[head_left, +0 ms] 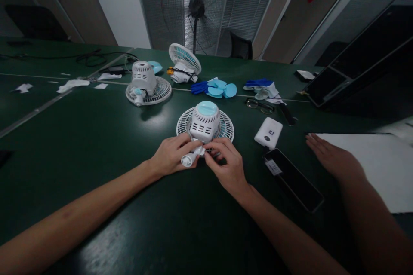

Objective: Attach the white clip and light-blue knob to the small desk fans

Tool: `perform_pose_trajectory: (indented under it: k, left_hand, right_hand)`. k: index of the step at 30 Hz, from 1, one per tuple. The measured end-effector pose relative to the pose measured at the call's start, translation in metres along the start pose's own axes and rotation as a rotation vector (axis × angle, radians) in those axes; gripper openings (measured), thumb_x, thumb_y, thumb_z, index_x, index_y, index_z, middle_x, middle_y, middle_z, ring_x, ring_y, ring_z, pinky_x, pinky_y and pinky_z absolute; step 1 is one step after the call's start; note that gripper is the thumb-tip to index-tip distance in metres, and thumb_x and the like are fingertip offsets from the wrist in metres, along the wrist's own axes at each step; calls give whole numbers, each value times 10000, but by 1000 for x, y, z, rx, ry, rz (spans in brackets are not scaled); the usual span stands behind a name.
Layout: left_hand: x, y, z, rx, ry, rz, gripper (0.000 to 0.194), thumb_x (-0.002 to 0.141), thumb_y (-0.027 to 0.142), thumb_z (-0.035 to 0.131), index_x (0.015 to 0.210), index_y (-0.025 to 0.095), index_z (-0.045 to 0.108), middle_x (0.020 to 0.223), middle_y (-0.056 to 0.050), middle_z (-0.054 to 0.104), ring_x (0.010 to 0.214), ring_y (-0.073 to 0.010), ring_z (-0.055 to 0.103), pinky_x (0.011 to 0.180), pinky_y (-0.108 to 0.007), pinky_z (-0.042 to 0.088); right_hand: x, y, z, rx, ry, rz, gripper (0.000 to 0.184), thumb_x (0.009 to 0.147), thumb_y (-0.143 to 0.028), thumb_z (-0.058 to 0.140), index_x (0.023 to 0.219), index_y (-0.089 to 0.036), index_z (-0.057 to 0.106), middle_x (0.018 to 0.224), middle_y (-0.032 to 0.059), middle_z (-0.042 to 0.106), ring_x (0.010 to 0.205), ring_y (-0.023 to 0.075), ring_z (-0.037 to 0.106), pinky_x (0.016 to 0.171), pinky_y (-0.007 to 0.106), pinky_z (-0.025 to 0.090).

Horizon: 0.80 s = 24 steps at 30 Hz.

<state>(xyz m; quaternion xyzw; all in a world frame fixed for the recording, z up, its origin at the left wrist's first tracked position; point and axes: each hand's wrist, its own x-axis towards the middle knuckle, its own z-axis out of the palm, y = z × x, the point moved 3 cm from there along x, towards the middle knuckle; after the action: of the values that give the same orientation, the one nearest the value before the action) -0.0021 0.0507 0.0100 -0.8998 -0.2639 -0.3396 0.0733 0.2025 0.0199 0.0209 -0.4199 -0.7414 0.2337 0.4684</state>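
A small white fan (206, 123) lies face down on its round grille in front of me, its motor housing with a light-blue cap pointing up. From the near side of the housing a short white neck (189, 159) sticks out toward me. My left hand (176, 153) is closed around this neck from the left. My right hand (224, 161) is on the other side, thumb and fingertips pinched together at the base of the neck. Whatever lies between those fingertips is too small to make out.
Another fan (143, 81) lies face down at the left, and a third fan (183, 66) stands tilted behind. Light-blue fan blades (221, 89), gloves (263, 88), glasses (260, 105), a power bank (269, 132) and a phone (293, 180) lie around. Another person's hand (335, 159) rests at right.
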Motion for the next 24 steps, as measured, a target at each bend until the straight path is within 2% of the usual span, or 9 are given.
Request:
perform_pose_trajectory:
  k: [14,19,24]
  left_hand:
    - [2,2,-3,-10,-3,9,358,1011,402,607,1284,173,587,946,-59,607,754,-169,596,613,-265,532]
    - [2,2,-3,1,-4,10,343,1008,381,605,1281,173,594,951,-62,610,764,-172,598,623,-264,527]
    - [2,2,-3,-7,-16,10,349,1007,394,604,1283,180,602,945,-54,608,755,-167,596,628,-260,526]
  right_hand:
    - [1,1,1,29,-11,42,49,971,-258,680,986,-231,717,1048,43,627,789,138,652,588,244,547]
    - [3,5,4,75,-35,53,119,998,-289,650,934,-212,714,1005,48,638,817,155,645,617,261,534]
    - [3,5,6,101,-80,55,230,1030,-293,593,840,-199,683,933,34,636,760,143,622,625,270,525]
